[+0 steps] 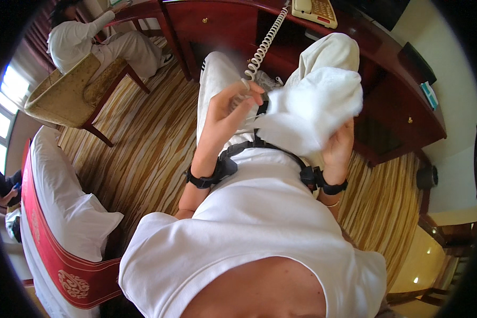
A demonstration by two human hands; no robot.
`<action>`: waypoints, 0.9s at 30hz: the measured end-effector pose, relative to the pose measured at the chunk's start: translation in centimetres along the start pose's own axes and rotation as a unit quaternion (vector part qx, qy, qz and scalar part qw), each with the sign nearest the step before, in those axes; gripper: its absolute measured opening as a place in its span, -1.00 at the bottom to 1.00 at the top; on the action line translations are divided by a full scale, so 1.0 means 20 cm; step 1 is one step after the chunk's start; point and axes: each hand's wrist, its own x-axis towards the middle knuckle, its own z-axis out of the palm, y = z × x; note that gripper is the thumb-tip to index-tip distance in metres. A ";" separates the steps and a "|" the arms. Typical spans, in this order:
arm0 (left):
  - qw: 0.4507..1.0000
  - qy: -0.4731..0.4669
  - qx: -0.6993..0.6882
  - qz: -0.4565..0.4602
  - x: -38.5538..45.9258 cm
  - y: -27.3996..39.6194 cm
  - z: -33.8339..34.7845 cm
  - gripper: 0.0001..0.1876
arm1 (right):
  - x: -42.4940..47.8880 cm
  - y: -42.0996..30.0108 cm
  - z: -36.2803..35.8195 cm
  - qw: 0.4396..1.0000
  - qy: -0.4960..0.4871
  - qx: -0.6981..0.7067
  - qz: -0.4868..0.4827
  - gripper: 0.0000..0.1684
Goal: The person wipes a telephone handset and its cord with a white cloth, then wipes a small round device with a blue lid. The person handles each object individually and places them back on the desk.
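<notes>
A coiled white telephone cord [264,47] hangs from the desk edge down to my lap. Its lower loops pass through the curled fingers of my left hand [230,107]. My right hand [340,147] holds a white cloth [316,105] from below, over my right thigh. The cloth is blurred, and it hides most of the fingers of that hand. Between the two hands, a loose flap of the cloth hangs near the cord. The cream telephone [317,12] sits on the desk top, partly cut off by the picture's upper edge.
A dark red wooden desk [218,24] with drawers curves around in front of my knees. At the left, a person in white sits on an upholstered armchair [63,95]. A bed with a red runner [73,278] lies to my lower left. A dark bin [426,177] stands by the right wall.
</notes>
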 end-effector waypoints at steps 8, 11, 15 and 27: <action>0.999 -0.040 -0.029 -0.005 0.06 -0.08 0.11 -0.70 | 0.12 0.17 0.16 0.958 -0.141 -0.246 0.050 -0.64; 1.000 -0.012 0.004 -0.026 0.05 -0.08 0.12 -0.66 | 0.14 0.19 0.18 0.962 -0.158 -0.213 0.068 -0.63; 0.997 0.017 -0.073 0.018 0.09 -0.07 0.14 -0.73 | 0.15 0.20 0.17 0.970 -0.175 -0.117 0.118 -0.62; 0.990 0.074 -0.098 0.074 0.21 -0.02 0.05 -0.74 | 0.22 -0.12 0.14 0.984 -0.120 -0.009 0.135 -0.04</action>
